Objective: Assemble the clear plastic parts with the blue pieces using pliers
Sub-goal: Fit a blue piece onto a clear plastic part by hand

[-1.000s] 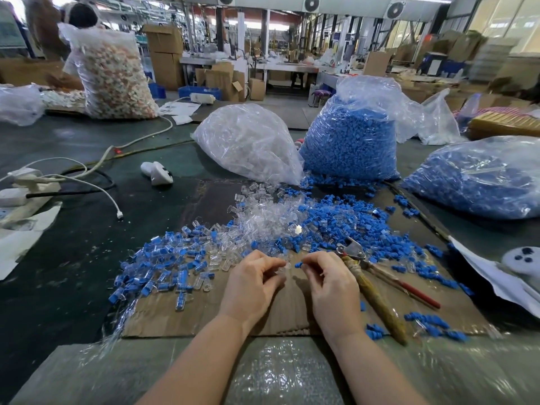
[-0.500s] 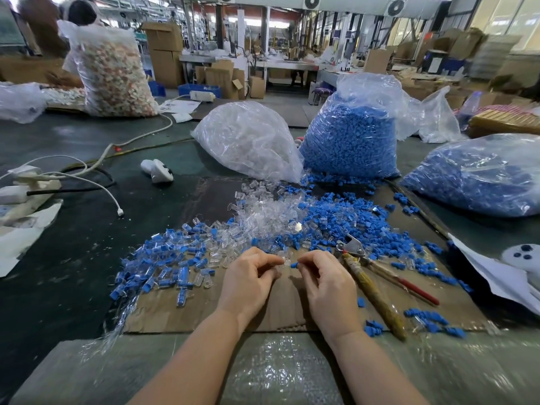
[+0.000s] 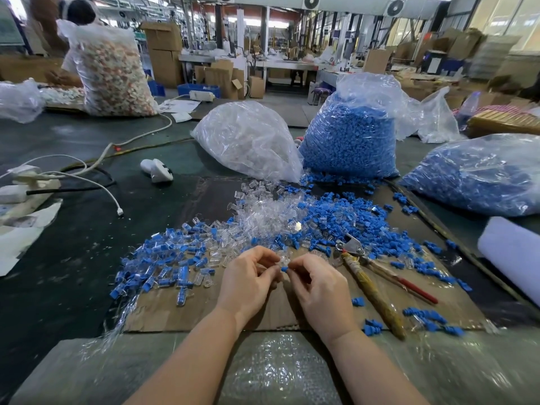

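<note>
My left hand [image 3: 248,280] and right hand [image 3: 317,287] meet at the centre of the frame, just above the cardboard sheet [image 3: 263,314] on the bench [image 3: 73,258]. My left grip is curled, thumb and fingertips pinching a clear plastic part [image 3: 283,259]. My right grip is curled too, pinching a blue piece [image 3: 284,269] that sits right against the clear part.

The pliers [image 3: 374,276] lie untouched just right of my right hand, head toward the pile, handles running to the lower right. Loose clear parts [image 3: 263,211] and loose blue pieces [image 3: 344,220] are heaped above my hands. Left of centre is a scatter of joined clear-and-blue parts [image 3: 163,264].

Further up the frame stand a bag of clear parts [image 3: 248,141] and a bag of blue pieces [image 3: 350,138]; another blue bag [image 3: 479,176] lies at the right edge.
</note>
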The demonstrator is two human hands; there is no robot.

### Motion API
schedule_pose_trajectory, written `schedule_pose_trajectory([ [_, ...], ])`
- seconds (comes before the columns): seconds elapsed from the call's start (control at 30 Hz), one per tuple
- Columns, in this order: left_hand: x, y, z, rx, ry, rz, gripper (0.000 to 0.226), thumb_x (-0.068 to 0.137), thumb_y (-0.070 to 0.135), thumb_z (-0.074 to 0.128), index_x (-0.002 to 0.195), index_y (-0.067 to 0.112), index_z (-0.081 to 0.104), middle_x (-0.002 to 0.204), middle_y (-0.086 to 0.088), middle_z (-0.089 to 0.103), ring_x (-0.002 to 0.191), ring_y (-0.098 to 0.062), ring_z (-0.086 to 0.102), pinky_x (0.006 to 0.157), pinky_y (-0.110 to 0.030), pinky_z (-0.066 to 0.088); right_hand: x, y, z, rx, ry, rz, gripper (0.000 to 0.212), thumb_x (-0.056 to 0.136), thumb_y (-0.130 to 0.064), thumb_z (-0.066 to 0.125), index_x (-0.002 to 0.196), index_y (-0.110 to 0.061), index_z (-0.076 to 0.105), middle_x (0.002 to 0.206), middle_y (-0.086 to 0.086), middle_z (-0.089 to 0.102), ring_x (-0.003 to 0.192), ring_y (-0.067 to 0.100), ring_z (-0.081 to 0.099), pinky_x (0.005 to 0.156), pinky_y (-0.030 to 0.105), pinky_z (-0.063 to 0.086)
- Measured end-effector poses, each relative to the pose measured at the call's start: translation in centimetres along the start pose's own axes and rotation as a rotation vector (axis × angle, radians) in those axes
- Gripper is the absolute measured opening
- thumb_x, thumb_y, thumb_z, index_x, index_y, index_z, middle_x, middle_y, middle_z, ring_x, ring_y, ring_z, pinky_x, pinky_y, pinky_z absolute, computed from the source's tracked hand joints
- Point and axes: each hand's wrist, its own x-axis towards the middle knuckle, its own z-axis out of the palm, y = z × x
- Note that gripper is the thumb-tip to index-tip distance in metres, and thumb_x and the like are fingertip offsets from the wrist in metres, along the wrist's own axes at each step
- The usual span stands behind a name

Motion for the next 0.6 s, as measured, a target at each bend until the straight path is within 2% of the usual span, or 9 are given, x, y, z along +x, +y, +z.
schedule_pose_trajectory([
  [0.13, -0.17, 0.31, -0.04, -0.063, -0.042, 0.006, 0.023, 0.081, -0.004, 0.065, 0.079, 0.018, 0.062, 0.071, -0.006, 0.066, 0.055, -0.004, 0.061, 0.057, -0.014, 0.050, 0.07, 0.02, 0.12, -0.015, -0.016, 0.004, 0.006, 0.081, -0.011, 0.071, 0.079, -0.012, 0.065, 0.075, -0.003, 0.064, 0.068, 0.014, 0.058, 0.064, 0.022, 0.043],
  [0.23, -0.16, 0.38, -0.07, -0.055, -0.070, 0.013, 0.019, 0.081, -0.002, 0.065, 0.080, 0.017, 0.062, 0.076, -0.007, 0.066, 0.060, -0.010, 0.063, 0.061, -0.019, 0.054, 0.11, -0.09, 0.16, -0.027, -0.022, -0.028, 0.005, 0.080, -0.011, 0.072, 0.079, -0.011, 0.067, 0.076, -0.001, 0.066, 0.068, 0.015, 0.061, 0.064, 0.026, 0.047],
  [0.33, -0.14, 0.33, -0.12, -0.059, -0.065, 0.004, 0.018, 0.083, -0.002, 0.064, 0.082, 0.016, 0.062, 0.078, -0.008, 0.067, 0.062, -0.009, 0.064, 0.060, -0.017, 0.054, 0.05, -0.09, 0.02, 0.008, -0.034, -0.041, 0.004, 0.082, -0.011, 0.071, 0.085, -0.010, 0.069, 0.082, -0.001, 0.068, 0.073, 0.014, 0.063, 0.069, 0.028, 0.051],
  [0.43, -0.12, 0.27, -0.14, -0.068, -0.061, 0.007, 0.021, 0.084, -0.002, 0.062, 0.083, 0.018, 0.061, 0.078, -0.005, 0.066, 0.061, -0.003, 0.063, 0.058, -0.013, 0.051, 0.06, -0.06, -0.18, 0.050, -0.051, -0.037, 0.013, 0.080, -0.010, 0.072, 0.093, -0.011, 0.070, 0.089, -0.003, 0.066, 0.081, 0.011, 0.061, 0.075, 0.026, 0.051],
  [0.6, -0.04, 0.16, -0.19, -0.084, -0.059, 0.005, 0.020, 0.083, -0.003, 0.062, 0.083, 0.017, 0.061, 0.076, -0.006, 0.066, 0.058, -0.003, 0.063, 0.059, -0.015, 0.051, 0.22, -0.22, -0.21, 0.053, -0.065, -0.058, 0.017, 0.078, -0.007, 0.074, 0.095, -0.010, 0.072, 0.087, 0.000, 0.066, 0.080, 0.016, 0.062, 0.071, 0.034, 0.054],
])
